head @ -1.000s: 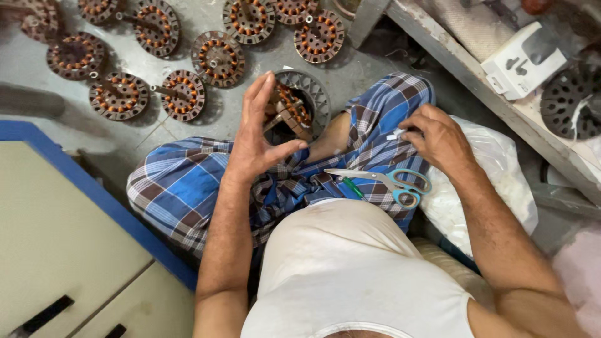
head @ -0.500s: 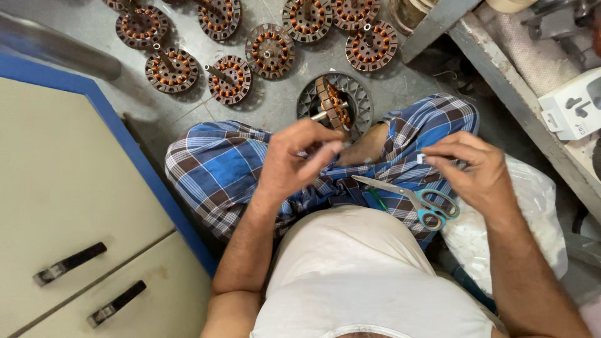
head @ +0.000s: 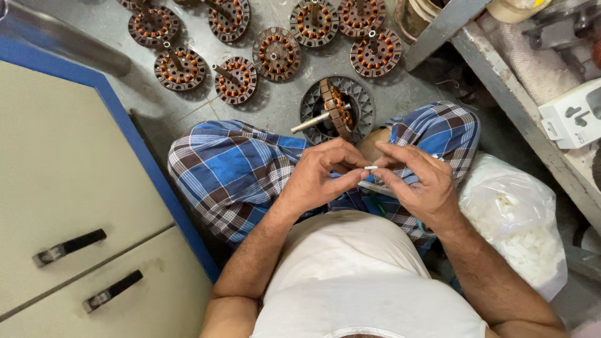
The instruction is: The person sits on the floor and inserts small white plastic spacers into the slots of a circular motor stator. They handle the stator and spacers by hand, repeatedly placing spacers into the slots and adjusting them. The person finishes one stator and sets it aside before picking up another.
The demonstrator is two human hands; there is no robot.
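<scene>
- Head view: a person sat cross-legged on a grey concrete floor, a blue-and-brown checked cloth over the knees, both bare hands meeting above the lap.
- The left hand was narrowed to a pinch, thumb and forefinger closed on one end of a small white strip.
- The right hand was likewise curled in, its fingertips gripping the strip's other end; whether it held anything else could not be told.
- The strip lay roughly level, its long axis running left to right between the two hands, one end pointing toward each palm.
- Just beyond the hands, at the shins, a wound stator on a metal shaft stood on edge inside a dark round housing; the shaft pointed toward the person's left.
- Farther out on the floor, toward its far edge, more copper-wound stators lay flat in a loose spread, well apart from the hands.
- A clear plastic bag of white pieces rested beside the right knee.
- A cream cabinet with a blue edge and two dark handles stood along the left side.
- A shelf ran along the right side, carrying a white carton.
</scene>
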